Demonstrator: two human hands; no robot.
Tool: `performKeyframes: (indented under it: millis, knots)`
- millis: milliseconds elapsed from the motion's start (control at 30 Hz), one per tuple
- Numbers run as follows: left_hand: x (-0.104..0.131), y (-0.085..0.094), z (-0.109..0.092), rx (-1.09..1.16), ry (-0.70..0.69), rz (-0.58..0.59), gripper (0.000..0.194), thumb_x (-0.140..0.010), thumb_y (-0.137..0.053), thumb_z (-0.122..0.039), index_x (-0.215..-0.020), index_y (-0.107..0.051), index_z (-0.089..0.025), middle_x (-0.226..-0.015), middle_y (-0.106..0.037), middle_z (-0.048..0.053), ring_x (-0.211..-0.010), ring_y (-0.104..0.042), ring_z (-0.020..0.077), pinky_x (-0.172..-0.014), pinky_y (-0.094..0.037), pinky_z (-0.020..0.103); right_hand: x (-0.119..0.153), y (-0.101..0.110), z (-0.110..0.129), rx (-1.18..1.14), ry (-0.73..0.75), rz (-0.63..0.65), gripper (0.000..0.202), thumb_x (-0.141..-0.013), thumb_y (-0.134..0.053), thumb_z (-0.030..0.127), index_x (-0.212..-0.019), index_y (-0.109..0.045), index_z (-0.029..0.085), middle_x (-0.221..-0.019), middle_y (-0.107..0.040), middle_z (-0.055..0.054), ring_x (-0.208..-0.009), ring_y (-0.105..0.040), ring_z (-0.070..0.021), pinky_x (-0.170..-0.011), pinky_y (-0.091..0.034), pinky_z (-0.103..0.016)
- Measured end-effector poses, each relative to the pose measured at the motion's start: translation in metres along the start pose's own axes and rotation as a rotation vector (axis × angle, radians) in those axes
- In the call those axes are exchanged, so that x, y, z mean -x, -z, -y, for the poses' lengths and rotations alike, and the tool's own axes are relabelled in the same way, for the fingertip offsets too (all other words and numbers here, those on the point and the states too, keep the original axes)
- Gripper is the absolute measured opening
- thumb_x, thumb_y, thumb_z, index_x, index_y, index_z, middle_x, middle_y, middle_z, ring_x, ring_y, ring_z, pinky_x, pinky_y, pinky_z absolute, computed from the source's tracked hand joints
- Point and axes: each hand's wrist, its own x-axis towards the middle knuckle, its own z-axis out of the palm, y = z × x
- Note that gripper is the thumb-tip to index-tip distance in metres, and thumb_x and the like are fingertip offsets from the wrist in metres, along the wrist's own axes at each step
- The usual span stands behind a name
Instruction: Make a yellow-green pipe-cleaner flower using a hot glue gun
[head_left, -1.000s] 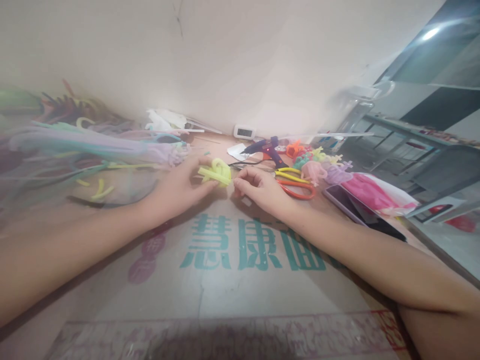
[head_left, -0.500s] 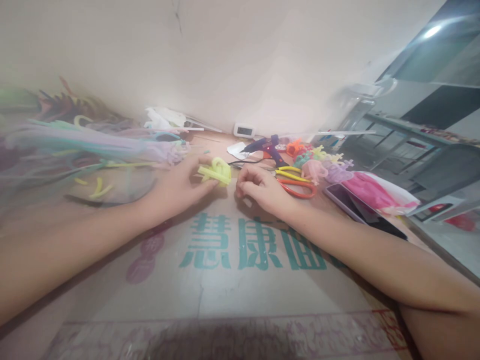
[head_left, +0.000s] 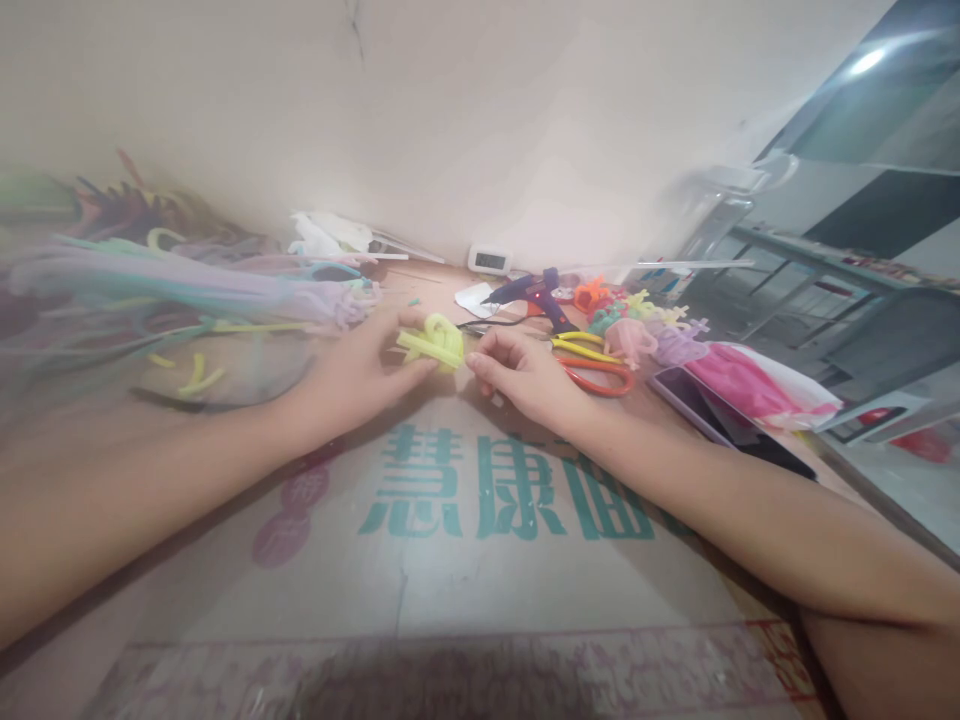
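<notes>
A bent and looped yellow pipe cleaner (head_left: 435,343) is pinched between the thumb and fingers of my left hand (head_left: 371,368), above the middle of the table. Just to its right, my right hand (head_left: 517,368) is closed with thumb and forefinger pressed together. Its fingertips are at the piece's right edge; whether they touch it or hold something tiny I cannot make out. Behind my right hand lie scissors with yellow handles (head_left: 581,346), a pair with red-orange handles (head_left: 600,378) and a purple glue gun (head_left: 536,292).
Bundles of pastel pipe cleaners (head_left: 225,290) lie at left, with short yellow pieces (head_left: 196,378) nearer. A white digital clock (head_left: 490,260) stands by the wall. At right are colourful pipe-cleaner shapes (head_left: 630,335), a phone (head_left: 720,415) and a pink-and-white bag (head_left: 772,390).
My right hand has moved slightly left, bringing its fingertips up to the yellow piece. My left hand keeps its hold almost unmoved.
</notes>
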Motion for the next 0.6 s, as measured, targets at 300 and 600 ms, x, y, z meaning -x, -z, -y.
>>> performKeyframes:
  millis: [300,600]
  knots:
    - [-0.0009,-0.0010,-0.0004,0.004,0.006,0.004,0.038,-0.091,-0.065,-0.039,-0.125,-0.061,-0.024,-0.129,-0.067,0.007,-0.111,-0.067,0.0280,-0.109,-0.050,0.049,-0.0008,-0.0013,0.0010,-0.014,0.010,0.009,0.020,-0.092,-0.059,0.037,-0.084,-0.054,0.020,-0.062,-0.056,0.007,-0.050,-0.046,-0.0084,-0.050,-0.036,-0.023]
    - [0.0001,0.0016,-0.0019,0.006,0.007,0.012,0.038,-0.090,-0.065,-0.037,-0.125,-0.061,-0.024,-0.125,-0.069,0.006,-0.109,-0.069,0.0270,-0.108,-0.050,0.048,0.0000,0.0028,0.0009,0.075,0.062,0.008,0.004,-0.076,-0.051,0.018,-0.074,-0.051,0.021,-0.063,-0.052,0.006,-0.055,-0.048,-0.0102,-0.055,-0.037,-0.025]
